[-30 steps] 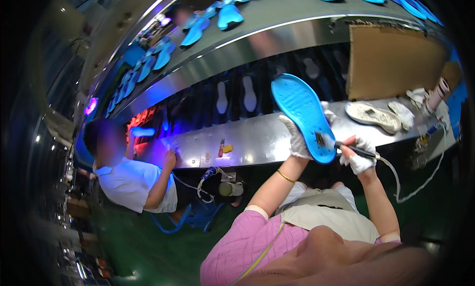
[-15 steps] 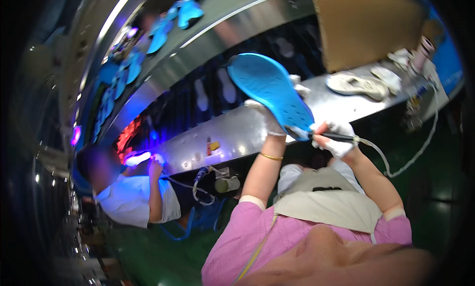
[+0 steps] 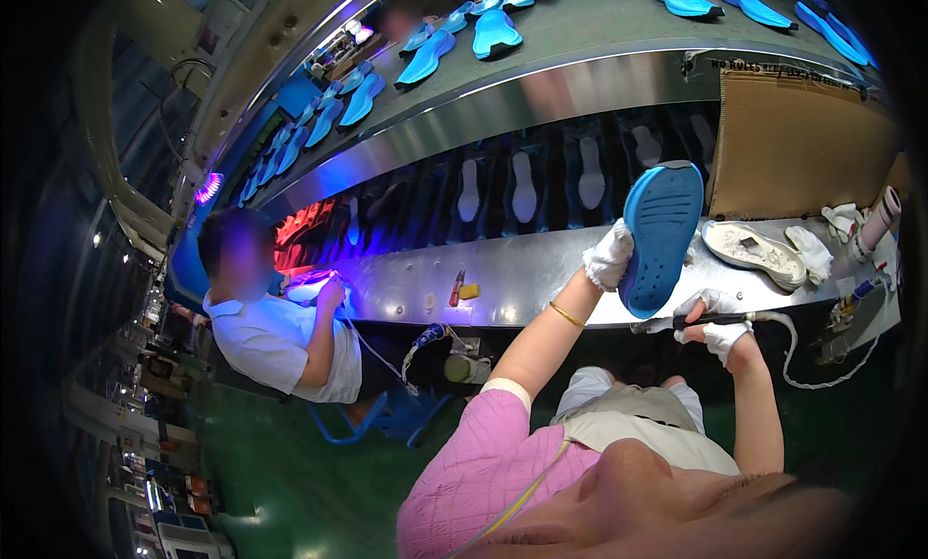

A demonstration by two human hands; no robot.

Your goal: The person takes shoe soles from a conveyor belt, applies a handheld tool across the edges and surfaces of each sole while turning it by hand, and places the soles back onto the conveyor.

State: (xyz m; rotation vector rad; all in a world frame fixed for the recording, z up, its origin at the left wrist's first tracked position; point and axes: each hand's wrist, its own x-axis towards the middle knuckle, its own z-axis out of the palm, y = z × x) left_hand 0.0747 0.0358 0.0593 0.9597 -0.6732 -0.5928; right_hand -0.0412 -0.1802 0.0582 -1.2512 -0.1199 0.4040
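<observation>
My left hand (image 3: 609, 257), in a white glove with bare fingertips hidden behind the sole, grips a blue shoe sole (image 3: 663, 225) by its left edge. The sole is held nearly upright above the metal bench edge, its face with grooves and small holes toward me. In my right hand (image 3: 723, 335), also partly gloved in white, is a black pen-shaped tool (image 3: 717, 318) with a whitish hose (image 3: 788, 351) trailing from its back end. The tool's thin tip lies close by the sole's lower end; whether they touch I cannot tell.
The metal bench (image 3: 541, 279) carries a cream shoe sole (image 3: 754, 254), a red-handled tool (image 3: 456, 288) and a yellow block (image 3: 470, 292). Behind stands a cardboard sheet (image 3: 802, 148). Several blue soles (image 3: 498, 35) lie on the green belt (image 3: 599, 27). A co-worker (image 3: 290, 327) sits left.
The sole has moved right and turned more upright, showing a darker, grooved face. My right hand with the tool has shifted right and down in the view. The whole view has swung.
</observation>
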